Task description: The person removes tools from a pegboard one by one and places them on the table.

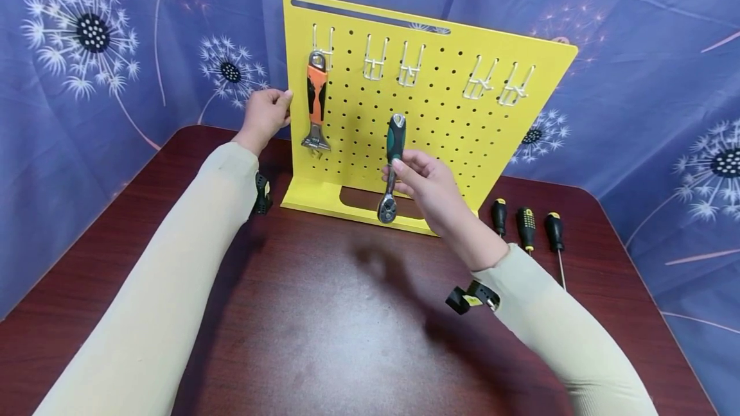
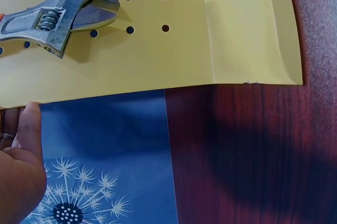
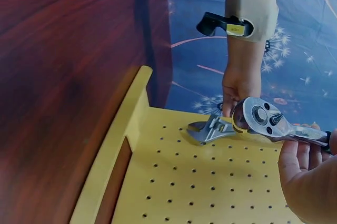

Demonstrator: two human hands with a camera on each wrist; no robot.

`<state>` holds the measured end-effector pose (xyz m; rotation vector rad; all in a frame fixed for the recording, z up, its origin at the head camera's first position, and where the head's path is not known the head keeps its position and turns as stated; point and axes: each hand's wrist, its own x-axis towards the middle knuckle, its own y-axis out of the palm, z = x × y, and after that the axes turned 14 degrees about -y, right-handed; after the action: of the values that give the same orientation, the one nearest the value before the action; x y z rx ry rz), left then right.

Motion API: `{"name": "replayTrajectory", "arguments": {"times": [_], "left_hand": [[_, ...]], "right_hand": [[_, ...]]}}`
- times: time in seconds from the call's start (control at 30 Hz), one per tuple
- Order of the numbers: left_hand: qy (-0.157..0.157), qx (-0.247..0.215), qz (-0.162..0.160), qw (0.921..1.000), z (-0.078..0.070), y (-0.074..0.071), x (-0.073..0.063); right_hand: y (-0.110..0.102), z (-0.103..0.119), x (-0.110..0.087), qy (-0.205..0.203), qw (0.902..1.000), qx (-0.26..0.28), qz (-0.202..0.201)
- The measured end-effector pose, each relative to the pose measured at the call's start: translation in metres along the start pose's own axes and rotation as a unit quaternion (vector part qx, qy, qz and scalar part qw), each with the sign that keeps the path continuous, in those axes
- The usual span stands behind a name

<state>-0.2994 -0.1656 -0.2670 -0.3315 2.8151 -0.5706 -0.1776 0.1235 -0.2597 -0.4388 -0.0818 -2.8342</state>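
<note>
My right hand holds a ratchet wrench with a green and black handle, thumb and fingers around its shaft. The handle points up and the round chrome head hangs down, in front of a yellow pegboard. In the right wrist view the ratchet's head faces the camera. My left hand pinches the pegboard's left edge, with some fingers hidden behind it. Beside that hand, an adjustable wrench with an orange and black handle hangs from a hook; its metal jaw end shows in the left wrist view.
Several white wire hooks without tools run along the board's upper part. Right of the board, three screwdrivers with black and yellow handles lie on the dark red wooden table. A blue dandelion-print curtain hangs behind.
</note>
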Motion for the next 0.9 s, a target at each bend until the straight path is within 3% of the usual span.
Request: {"name": "replayTrajectory", "arguments": {"times": [0.4, 0.9], "left_hand": [[0.005, -0.004, -0.006, 1.0000, 0.000, 0.000, 0.002], [-0.004, -0.004, -0.010, 0.9999, 0.001, 0.002, 0.003]], "right_hand": [[-0.031, -0.011, -0.038, 0.045, 0.9987, 0.005, -0.021], [-0.074, -0.014, -0.066, 0.108, 0.9931, -0.005, -0.045]]}}
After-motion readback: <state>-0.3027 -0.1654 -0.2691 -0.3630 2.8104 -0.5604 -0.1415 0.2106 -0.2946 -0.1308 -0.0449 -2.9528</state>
